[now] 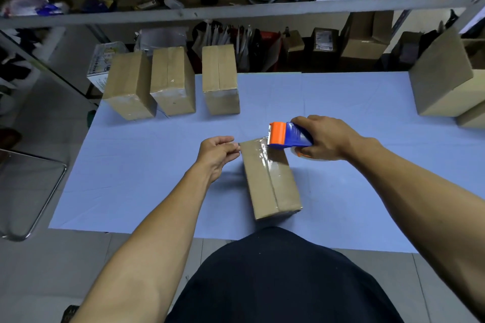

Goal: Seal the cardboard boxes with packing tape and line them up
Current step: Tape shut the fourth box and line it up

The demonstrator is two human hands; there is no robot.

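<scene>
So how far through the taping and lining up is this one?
Done: three taped boxes stand in a row at the table's far left. In hand: the right hand holds the tape dispenser at the far end of the near box, left hand beside it. Left: cutting the tape, adding this box to the row.

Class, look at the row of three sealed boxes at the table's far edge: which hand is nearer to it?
Left. The left hand is closer to the row of three boxes; the right hand, gripping the tape dispenser, is farther right.

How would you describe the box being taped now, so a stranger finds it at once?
On the pale blue table, skip the three upright brown cardboard boxes along the far edge. Nearest the person lies one flat brown cardboard box, alone, with the orange and blue tape dispenser at its far end.
</scene>
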